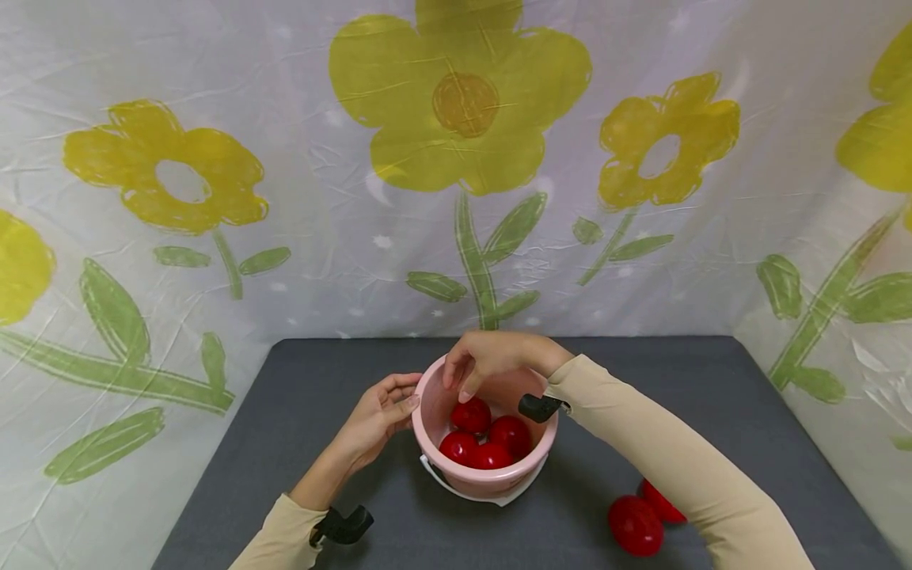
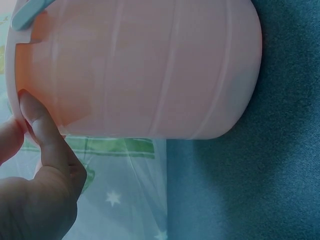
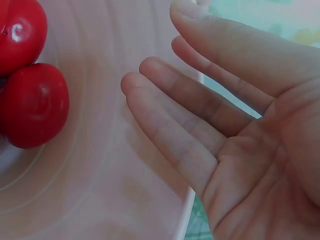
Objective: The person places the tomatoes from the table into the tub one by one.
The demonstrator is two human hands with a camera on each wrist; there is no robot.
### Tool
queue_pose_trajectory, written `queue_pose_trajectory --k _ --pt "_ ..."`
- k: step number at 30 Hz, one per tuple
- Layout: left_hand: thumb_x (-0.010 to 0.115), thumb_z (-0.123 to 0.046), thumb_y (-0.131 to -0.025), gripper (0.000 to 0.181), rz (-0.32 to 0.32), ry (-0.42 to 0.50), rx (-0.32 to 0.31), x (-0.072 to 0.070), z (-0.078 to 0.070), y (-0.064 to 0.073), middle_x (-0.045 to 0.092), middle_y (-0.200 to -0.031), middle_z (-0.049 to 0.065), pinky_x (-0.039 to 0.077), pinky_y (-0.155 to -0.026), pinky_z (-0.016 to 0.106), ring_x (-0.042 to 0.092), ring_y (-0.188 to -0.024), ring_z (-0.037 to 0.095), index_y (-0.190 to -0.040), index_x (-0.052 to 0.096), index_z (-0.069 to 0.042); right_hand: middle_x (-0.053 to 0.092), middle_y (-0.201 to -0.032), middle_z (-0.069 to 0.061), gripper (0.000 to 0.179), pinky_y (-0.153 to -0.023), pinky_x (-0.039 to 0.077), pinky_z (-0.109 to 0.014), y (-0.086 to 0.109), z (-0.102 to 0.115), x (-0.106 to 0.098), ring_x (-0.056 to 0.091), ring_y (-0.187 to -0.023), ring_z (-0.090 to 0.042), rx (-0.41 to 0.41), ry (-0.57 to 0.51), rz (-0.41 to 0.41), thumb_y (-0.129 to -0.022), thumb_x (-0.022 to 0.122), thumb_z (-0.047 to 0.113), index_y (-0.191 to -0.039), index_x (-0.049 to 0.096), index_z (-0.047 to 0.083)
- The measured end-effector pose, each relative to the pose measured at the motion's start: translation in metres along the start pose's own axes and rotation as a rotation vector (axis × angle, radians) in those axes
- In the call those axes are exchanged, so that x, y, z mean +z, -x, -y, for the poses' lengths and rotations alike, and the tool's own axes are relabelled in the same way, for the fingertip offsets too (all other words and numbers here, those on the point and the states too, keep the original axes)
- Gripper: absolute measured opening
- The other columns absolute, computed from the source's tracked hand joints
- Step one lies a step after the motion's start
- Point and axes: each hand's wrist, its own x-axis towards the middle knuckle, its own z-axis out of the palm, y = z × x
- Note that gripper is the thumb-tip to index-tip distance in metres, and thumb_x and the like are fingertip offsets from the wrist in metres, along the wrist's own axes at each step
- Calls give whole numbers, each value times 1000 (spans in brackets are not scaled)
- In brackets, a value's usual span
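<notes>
A pink bucket (image 1: 477, 477) with a white handle stands on the dark table. My left hand (image 1: 385, 413) holds its rim at the left side. In the left wrist view, the thumb and fingers of the left hand (image 2: 52, 155) pinch that rim from either side. My right hand (image 1: 492, 360) reaches over the far rim into the bucket's mouth. Seen from the right wrist, the right hand (image 3: 220, 120) has extended, spread fingers with nothing held, near the inner wall. Several glossy red round fruits (image 1: 510, 435) lie at the bottom of the bucket, below the right hand.
Two more red fruits (image 1: 636, 526) lie on the table (image 1: 321, 380) at the front right, one partly hidden by the right sleeve (image 1: 670, 443). A flower-printed curtain (image 1: 321, 261) surrounds the table at the back and sides.
</notes>
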Motion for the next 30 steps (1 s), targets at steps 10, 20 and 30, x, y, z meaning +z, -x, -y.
queue_pose_trajectory --k 10,20,30 --pt "60 -11 -98 52 3 0 -2 -1 1 0 60 -117 3 57 -79 24 64 -100 11 -141 37 6 71 -116 -15 32 -90 56 -24 7 3 -2 66 -105 -26 0 -5 -11 -85 77 10 -116 71 4" --pt "60 -10 -98 51 -5 5 5 0 1 0 59 -119 6 58 -78 23 64 -101 12 -141 37 6 70 -120 -18 32 -90 57 -27 37 7 -22 67 -111 -32 -28 -38 -83 -86 76 8 -117 70 4" --pt "61 -8 -97 52 -7 7 8 0 1 0 57 -124 11 58 -78 24 64 -103 14 -141 37 6 65 -126 -24 37 -89 58 -30 100 -5 -28 65 -115 -40 29 -120 -169 -88 72 6 -124 66 1"
